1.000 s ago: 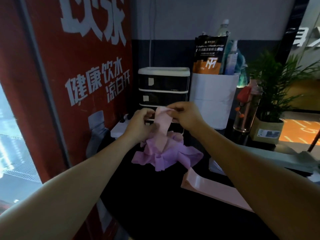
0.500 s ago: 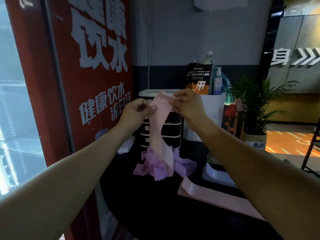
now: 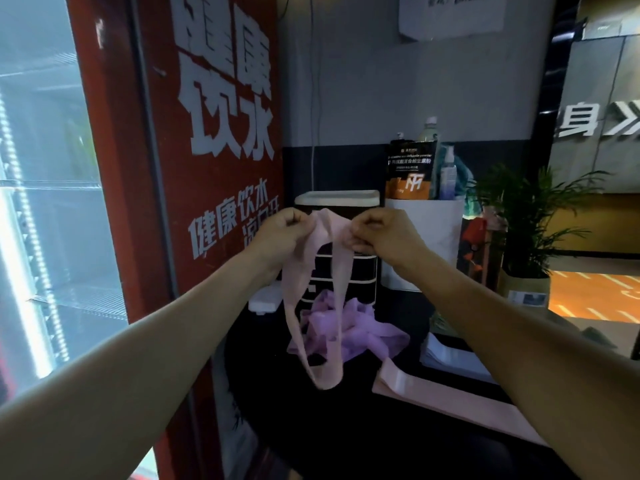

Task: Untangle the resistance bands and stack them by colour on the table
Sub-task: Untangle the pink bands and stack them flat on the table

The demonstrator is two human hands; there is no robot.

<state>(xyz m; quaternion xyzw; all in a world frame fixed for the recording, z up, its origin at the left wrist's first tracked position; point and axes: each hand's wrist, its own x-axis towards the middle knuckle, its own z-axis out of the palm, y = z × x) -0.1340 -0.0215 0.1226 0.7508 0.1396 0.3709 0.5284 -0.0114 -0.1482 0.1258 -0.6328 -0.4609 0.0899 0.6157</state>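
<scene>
A pale pink band (image 3: 294, 306) hangs as an open loop in the air above the dark table (image 3: 346, 427). My left hand (image 3: 284, 233) and my right hand (image 3: 377, 233) each pinch its top edge, a short gap apart. The loop's bottom dangles just above the table's front. Behind it lies a crumpled heap of purple bands (image 3: 356, 327) on the table. Another pale pink band (image 3: 450, 400) lies flat on the table to the right, partly hidden under my right forearm.
A red sign panel (image 3: 214, 168) stands close on the left. Behind the bands sit a black drawer unit (image 3: 346, 271), a white container (image 3: 426, 237) with bottles and a pouch, and a potted plant (image 3: 530, 216). White papers (image 3: 450, 355) lie at right.
Both hands lifted the pink band up out of the purple heap. It now hangs free as an open loop, and the hands have spread apart.
</scene>
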